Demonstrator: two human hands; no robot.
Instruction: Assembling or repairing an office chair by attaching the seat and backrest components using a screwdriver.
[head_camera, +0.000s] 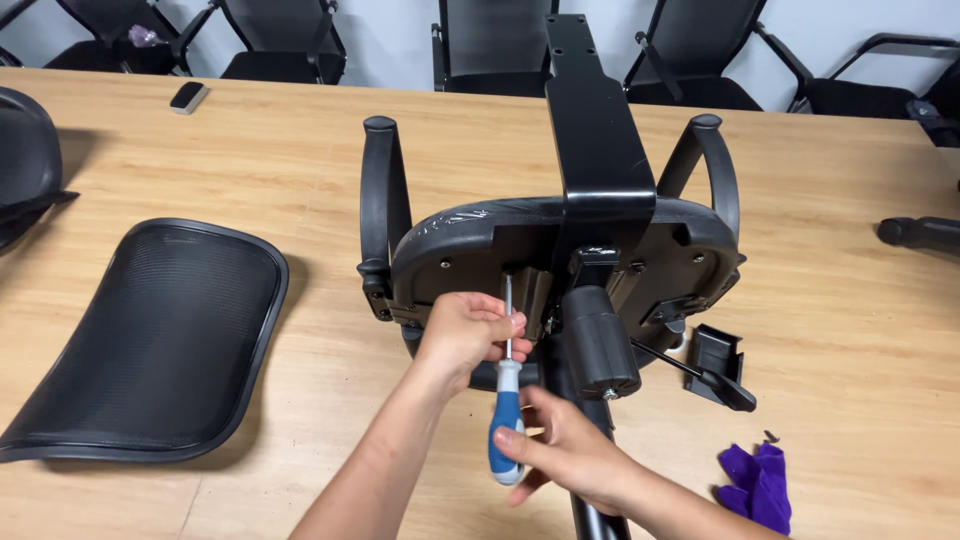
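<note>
An upturned black office chair seat (470, 240) with two armrests lies on the wooden table (300, 150), its metal base plate and back bracket (593, 130) facing up. My right hand (565, 450) grips the blue-and-white handle of a screwdriver (506, 425). The tip of its shaft sits at a screw hole on the seat's underside. My left hand (465, 335) pinches the shaft just below the tip and rests against the seat's edge. The gas-lift socket (600, 345) juts out right beside both hands.
A black mesh backrest (150, 335) lies flat at the left. A purple cloth (760, 485) and a small black plastic part (718, 355) sit at the right. A dark eraser-like block (187, 97) lies far back. Black chairs (280, 40) line the far edge.
</note>
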